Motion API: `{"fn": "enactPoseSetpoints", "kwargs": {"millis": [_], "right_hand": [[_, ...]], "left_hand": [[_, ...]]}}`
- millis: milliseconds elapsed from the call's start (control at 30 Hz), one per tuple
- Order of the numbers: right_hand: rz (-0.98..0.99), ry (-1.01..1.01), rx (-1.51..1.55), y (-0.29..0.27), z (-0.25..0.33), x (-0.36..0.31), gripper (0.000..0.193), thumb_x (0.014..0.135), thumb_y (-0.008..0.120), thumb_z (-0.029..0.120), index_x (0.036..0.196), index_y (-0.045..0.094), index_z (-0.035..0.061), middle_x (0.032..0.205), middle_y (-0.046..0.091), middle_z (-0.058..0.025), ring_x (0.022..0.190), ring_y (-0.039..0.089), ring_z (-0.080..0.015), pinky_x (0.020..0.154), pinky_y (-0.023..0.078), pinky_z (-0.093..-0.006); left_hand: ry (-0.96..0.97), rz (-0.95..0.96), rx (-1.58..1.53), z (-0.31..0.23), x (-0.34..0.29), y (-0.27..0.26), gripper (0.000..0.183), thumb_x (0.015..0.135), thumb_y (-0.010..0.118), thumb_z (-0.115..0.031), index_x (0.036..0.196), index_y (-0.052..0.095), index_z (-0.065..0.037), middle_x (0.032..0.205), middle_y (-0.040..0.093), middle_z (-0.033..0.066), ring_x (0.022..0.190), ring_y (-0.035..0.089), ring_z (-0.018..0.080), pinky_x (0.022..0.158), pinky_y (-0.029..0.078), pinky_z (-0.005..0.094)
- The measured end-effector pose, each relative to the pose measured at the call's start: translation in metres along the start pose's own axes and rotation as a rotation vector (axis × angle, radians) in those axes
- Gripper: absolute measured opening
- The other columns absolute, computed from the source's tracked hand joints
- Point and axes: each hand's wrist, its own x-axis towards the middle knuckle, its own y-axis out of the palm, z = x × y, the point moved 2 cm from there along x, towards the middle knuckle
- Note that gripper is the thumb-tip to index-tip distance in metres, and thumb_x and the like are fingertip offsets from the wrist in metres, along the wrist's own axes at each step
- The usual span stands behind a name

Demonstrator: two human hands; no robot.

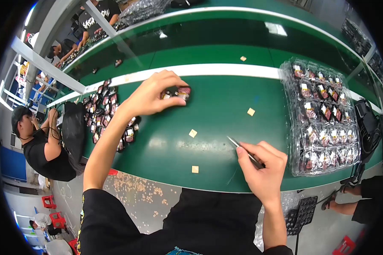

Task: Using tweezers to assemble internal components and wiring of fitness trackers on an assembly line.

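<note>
My left hand is closed around a small dark device with a reddish face, held just above the green tabletop between thumb and fingers. Part of the device is hidden by the fingers. My right hand grips a pair of slim pointed tweezers, dark along the body with a silver tip. The tip points up and left over the table, apart from anything else. Between and around my hands lie small pale-yellow square pieces, one square near the middle and another square nearer the front edge.
To the left is a loose heap of similar small devices. Stacked clear plastic trays hold rows of them at the right, beside black cables. A white rail crosses behind. A co-worker sits at the far left.
</note>
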Motion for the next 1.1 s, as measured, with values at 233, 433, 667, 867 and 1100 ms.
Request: {"fn": "enactPoseSetpoints", "kwargs": {"millis": [233, 433, 667, 867, 1100], "right_hand": [[-0.017, 0.031, 0.002, 0.005, -0.003, 0.000, 0.010, 0.092, 0.085, -0.001, 0.101, 0.084, -0.0032, 0.067, 0.061, -0.0024, 0.056, 0.050, -0.0066, 0.052, 0.035, -0.0270], [-0.019, 0.026, 0.001, 0.004, -0.003, 0.000, 0.013, 0.089, 0.085, -0.004, 0.102, 0.084, -0.0034, 0.066, 0.062, -0.0039, 0.053, 0.051, -0.0080, 0.050, 0.036, -0.0275], [0.001, 0.060, 0.002, 0.003, -0.007, -0.001, 0.014, 0.087, 0.086, -0.004, 0.102, 0.084, -0.0039, 0.068, 0.065, -0.0044, 0.054, 0.055, -0.0074, 0.051, 0.038, -0.0257], [0.003, 0.106, 0.072, 0.004, -0.008, 0.000, 0.014, 0.087, 0.086, -0.005, 0.100, 0.084, -0.0038, 0.068, 0.065, -0.0034, 0.055, 0.054, -0.0062, 0.051, 0.037, -0.0249], [0.097, 0.079, 0.051, 0.001, -0.010, -0.001, 0.011, 0.084, 0.084, -0.006, 0.094, 0.083, -0.0031, 0.064, 0.060, -0.0024, 0.051, 0.050, -0.0073, 0.048, 0.033, -0.0270]], "left_hand": [[0.125, 0.081, -0.162, -0.061, -0.006, 0.041, 0.063, 0.085, 0.088, -0.015, 0.145, 0.072, -0.005, 0.132, 0.074, 0.0132, 0.123, 0.067, 0.0351, 0.112, 0.051, 0.0473], [0.103, 0.009, -0.221, -0.073, -0.009, 0.052, 0.066, 0.083, 0.091, -0.017, 0.146, 0.073, -0.005, 0.131, 0.073, 0.0128, 0.121, 0.066, 0.0337, 0.108, 0.052, 0.0461], [0.101, 0.005, -0.158, -0.077, -0.006, 0.059, 0.062, 0.079, 0.095, -0.021, 0.137, 0.078, -0.007, 0.125, 0.066, 0.0081, 0.114, 0.061, 0.0300, 0.102, 0.048, 0.0421], [0.164, 0.057, -0.112, -0.076, -0.004, 0.062, 0.061, 0.077, 0.096, -0.024, 0.134, 0.078, -0.009, 0.121, 0.067, 0.0059, 0.110, 0.062, 0.0295, 0.101, 0.047, 0.0408], [0.146, 0.068, -0.290, -0.088, -0.010, 0.066, 0.055, 0.076, 0.099, -0.024, 0.125, 0.082, -0.005, 0.106, 0.075, 0.0062, 0.098, 0.067, 0.0243, 0.093, 0.048, 0.0392]]}}
